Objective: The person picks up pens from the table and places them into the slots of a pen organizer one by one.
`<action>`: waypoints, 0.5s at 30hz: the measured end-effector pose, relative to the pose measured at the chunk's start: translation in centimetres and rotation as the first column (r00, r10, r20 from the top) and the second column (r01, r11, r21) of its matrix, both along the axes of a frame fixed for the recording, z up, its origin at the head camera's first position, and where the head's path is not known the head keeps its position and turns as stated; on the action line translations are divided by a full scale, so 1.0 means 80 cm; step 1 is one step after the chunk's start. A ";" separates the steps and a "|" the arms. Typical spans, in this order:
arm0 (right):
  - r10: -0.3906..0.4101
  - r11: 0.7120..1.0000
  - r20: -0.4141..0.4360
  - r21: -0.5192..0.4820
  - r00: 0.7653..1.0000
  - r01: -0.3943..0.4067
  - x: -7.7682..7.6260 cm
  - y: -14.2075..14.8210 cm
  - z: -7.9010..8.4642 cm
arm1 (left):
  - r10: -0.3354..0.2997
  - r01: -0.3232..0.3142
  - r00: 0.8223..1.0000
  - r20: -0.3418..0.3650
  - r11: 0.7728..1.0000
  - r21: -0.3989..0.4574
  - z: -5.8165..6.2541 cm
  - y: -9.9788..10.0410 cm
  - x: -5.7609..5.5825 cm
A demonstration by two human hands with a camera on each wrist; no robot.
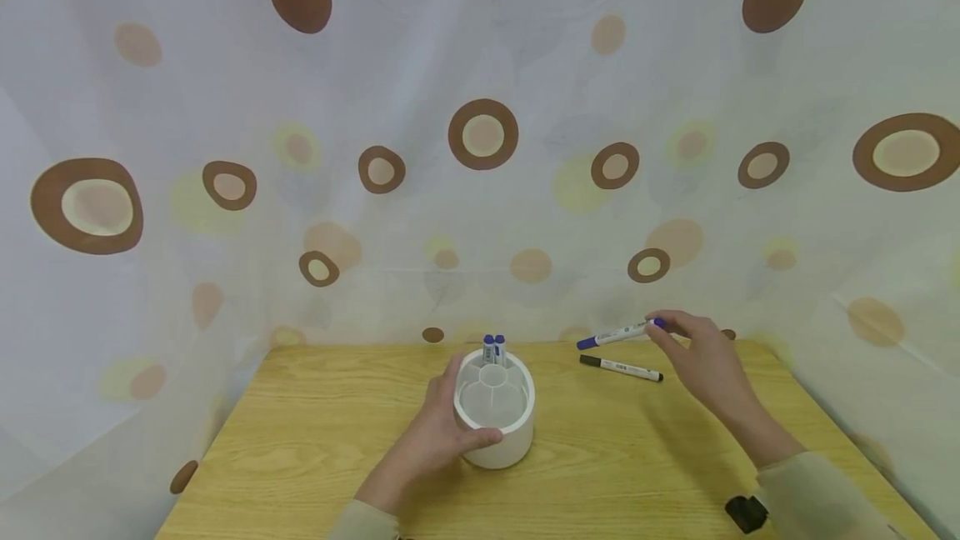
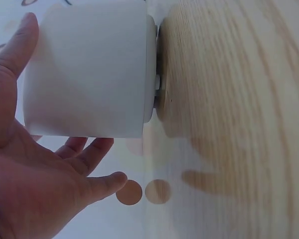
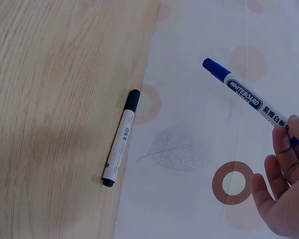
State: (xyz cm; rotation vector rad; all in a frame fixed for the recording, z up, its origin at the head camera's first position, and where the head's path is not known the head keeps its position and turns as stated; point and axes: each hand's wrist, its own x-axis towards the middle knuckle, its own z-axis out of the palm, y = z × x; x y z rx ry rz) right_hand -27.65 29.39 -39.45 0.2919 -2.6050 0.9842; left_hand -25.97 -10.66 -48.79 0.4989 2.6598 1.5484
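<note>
A round white pen holder [image 1: 510, 448] with several compartments stands at the middle of the wooden table. My left hand [image 1: 438, 432] grips it from the left, thumb across the front and fingers round the far side; the left wrist view shows its smooth white wall [image 2: 89, 69]. Two blue-capped markers [image 1: 489, 350] stand upright in a rear compartment. To the right, my right hand [image 1: 705, 361] pinches one end of a blue whiteboard marker [image 1: 617, 334], raised with its cap pointing left. Below that, a black-capped marker [image 1: 622, 368] lies on the table.
A spotted white curtain [image 1: 480, 215] hangs behind the table and along both sides. Near the right sleeve, a small black object [image 1: 746, 513] lies at the front right of the wooden table [image 1: 322, 423]; its kind is unclear.
</note>
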 end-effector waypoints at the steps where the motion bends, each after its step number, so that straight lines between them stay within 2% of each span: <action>1: 0.006 1.000 -0.003 0.001 1.000 -0.006 0.000 -0.002 0.002 | 0.007 -0.007 1.000 -0.001 1.000 -0.010 0.001 -0.001 0.001; 8: 0.029 0.999 -0.010 -0.022 1.000 -0.029 0.005 -0.020 0.012 | 0.020 -0.021 1.000 -0.010 0.999 -0.025 0.006 -0.001 0.005; 15: 0.035 0.999 -0.007 -0.032 0.999 -0.035 0.005 -0.038 0.013 | -0.057 0.058 0.998 -0.020 0.996 0.070 0.003 -0.002 0.001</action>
